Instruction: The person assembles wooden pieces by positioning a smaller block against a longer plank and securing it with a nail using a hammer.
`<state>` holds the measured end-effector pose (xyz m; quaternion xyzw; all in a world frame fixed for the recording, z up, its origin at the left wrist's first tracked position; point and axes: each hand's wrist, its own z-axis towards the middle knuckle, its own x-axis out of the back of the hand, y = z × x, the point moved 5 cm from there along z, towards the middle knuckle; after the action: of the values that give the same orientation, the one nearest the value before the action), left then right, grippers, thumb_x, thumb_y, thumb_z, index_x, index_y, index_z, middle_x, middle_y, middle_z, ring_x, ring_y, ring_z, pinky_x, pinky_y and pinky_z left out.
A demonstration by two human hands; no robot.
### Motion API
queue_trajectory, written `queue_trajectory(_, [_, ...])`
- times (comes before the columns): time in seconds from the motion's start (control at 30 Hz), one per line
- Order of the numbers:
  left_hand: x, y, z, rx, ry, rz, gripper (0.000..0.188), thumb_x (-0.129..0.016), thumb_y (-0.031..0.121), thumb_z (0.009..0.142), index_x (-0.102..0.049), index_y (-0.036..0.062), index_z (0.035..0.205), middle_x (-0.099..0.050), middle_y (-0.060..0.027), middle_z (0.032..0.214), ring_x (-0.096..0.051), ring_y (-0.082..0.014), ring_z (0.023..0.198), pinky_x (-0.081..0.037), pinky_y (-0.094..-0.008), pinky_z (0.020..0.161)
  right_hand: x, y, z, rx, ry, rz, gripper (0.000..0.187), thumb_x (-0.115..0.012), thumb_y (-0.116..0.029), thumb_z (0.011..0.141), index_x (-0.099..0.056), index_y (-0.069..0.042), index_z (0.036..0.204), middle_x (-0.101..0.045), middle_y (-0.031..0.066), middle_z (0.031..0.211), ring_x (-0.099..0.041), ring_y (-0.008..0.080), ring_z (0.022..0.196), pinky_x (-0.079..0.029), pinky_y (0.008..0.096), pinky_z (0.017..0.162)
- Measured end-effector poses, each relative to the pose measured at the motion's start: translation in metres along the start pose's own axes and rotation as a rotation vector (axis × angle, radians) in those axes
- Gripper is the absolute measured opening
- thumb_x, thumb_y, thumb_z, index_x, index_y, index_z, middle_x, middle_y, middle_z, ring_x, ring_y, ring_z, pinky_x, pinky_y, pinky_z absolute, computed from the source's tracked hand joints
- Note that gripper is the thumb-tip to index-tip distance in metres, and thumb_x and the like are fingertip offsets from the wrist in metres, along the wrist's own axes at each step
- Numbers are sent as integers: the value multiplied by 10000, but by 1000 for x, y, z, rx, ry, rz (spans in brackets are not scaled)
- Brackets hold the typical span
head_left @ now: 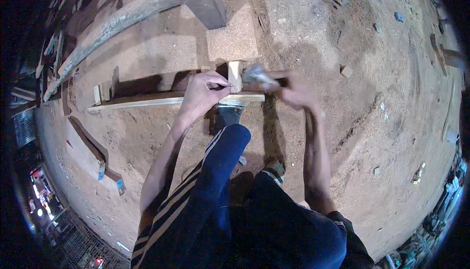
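Observation:
A long pale wooden strip (139, 103) lies crosswise in front of me. Near its right end, a short wooden block (235, 75) meets it and points away from me. My left hand (201, 94) is closed in a pinch, its fingertips against the left side of this block; what they pinch is too small to make out. In my right hand (295, 91) is a hammer (257, 75), smeared by motion, its metal head just right of the block. Under the strip, close to my left knee, is a dark support (227, 115), partly hidden.
A thick beam (198, 2) juts in from the far side. To its left rests a long rough pole (110, 34). A board (85, 154) lies at the left, and small wood offcuts (346, 71) are scattered on the sawdust-strewn dirt floor (362, 136). Clutter lines the right rim.

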<state>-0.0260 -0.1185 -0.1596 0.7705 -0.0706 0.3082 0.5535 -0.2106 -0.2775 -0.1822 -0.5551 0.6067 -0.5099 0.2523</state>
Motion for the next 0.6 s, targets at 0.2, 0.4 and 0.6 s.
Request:
queue_trajectory(0.2, [1, 0, 0, -24, 19, -3, 128, -807, 91, 788, -769, 17, 885, -696, -70, 868, -672, -147, 768, -538, -270, 701, -3, 21, -5, 51, 120, 100, 400, -712, -278, 931, -700, -36, 1249, -714, 17, 946, -567, 115, 757, -464, 301, 689])
queue_trajectory(0.4, [2, -2, 1, 33, -7, 28, 119, -796, 95, 796, -770, 22, 888, -703, -68, 877, -660, -133, 745, -528, -262, 673, 2, 28, -8, -39, 162, 109, 361, -694, -254, 953, -704, -51, 1252, -672, -2, 887, -559, 105, 775, -446, 276, 686])
queue_trajectory(0.6, [5, 9, 1, 66, 35, -37, 138, -777, 108, 835, -770, 27, 945, -704, -58, 875, -621, -105, 683, -499, -243, 636, -13, 32, -13, -91, 221, 266, 418, -697, -335, 930, -706, -47, 1234, -719, 77, 1021, -629, 189, 930, -487, 340, 841])
